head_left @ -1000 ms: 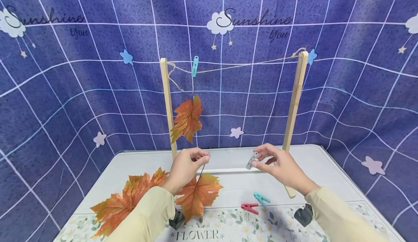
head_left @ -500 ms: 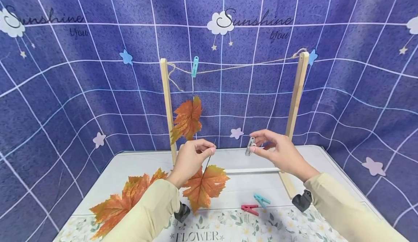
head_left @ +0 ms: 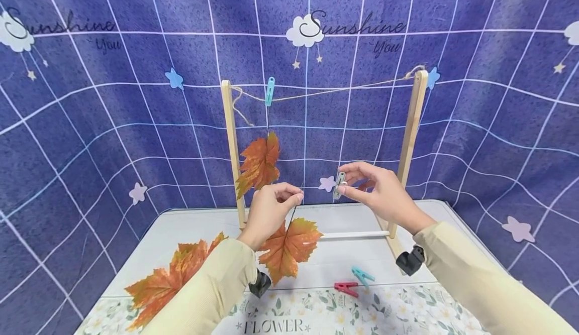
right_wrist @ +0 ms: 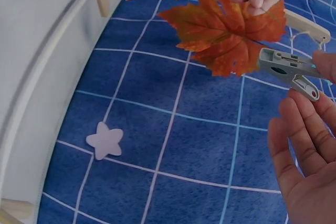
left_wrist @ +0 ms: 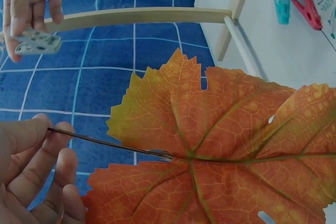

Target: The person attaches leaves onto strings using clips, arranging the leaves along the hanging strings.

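Here, on a white table (head_left: 325,262) stands a wooden frame (head_left: 409,134), and in front of the frame's left half an orange leaf (head_left: 289,248) dangles by its stem, pinched between the left hand's (head_left: 269,209) thumb and finger, while in front of its right half the right hand's (head_left: 384,194) thumb and fingers pinch a grey clothespin (head_left: 339,186).

From above, the head view looks forward and down to the far edge of the table (head_left: 190,224); both wrist views, close in and rotated, face the curtain (right_wrist: 205,145) beyond, sharing the held leaf (left_wrist: 226,124) and gray clothespin (right_wrist: 291,68).
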A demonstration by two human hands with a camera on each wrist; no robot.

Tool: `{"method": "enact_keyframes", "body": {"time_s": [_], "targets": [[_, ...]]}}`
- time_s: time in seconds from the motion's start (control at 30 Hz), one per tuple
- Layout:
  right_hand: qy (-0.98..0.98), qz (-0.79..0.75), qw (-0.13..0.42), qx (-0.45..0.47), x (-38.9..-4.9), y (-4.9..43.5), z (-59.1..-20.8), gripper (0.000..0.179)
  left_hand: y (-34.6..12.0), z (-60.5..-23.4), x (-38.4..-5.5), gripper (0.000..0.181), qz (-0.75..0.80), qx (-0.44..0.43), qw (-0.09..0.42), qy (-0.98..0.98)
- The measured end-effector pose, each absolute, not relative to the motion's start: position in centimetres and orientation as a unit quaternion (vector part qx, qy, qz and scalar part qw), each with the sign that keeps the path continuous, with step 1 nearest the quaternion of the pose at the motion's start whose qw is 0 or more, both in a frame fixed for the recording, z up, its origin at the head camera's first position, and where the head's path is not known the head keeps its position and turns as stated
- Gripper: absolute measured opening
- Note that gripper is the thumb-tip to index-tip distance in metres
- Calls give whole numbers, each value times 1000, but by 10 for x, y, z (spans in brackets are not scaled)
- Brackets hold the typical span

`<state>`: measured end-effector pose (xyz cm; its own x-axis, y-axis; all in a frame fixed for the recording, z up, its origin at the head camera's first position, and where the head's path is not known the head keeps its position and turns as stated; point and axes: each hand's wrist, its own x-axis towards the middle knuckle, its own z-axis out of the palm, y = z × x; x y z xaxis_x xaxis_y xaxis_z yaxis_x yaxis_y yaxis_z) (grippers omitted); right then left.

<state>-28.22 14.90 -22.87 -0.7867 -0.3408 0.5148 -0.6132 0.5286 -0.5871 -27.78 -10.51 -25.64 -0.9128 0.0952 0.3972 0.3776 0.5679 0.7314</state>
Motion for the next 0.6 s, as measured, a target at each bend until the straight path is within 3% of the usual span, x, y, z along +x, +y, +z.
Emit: {"method": "enact_keyframes", "body": {"time_s": [0.23,0.6], "targets": [[-846,411,192,279,-289,141,-210,42,-97,-245,-284,10,-431,-138,179,-874],[-850,411,203,262,-302,134,-183,39,-85,-233,-292,13,-419,-125,203,-876]]}}
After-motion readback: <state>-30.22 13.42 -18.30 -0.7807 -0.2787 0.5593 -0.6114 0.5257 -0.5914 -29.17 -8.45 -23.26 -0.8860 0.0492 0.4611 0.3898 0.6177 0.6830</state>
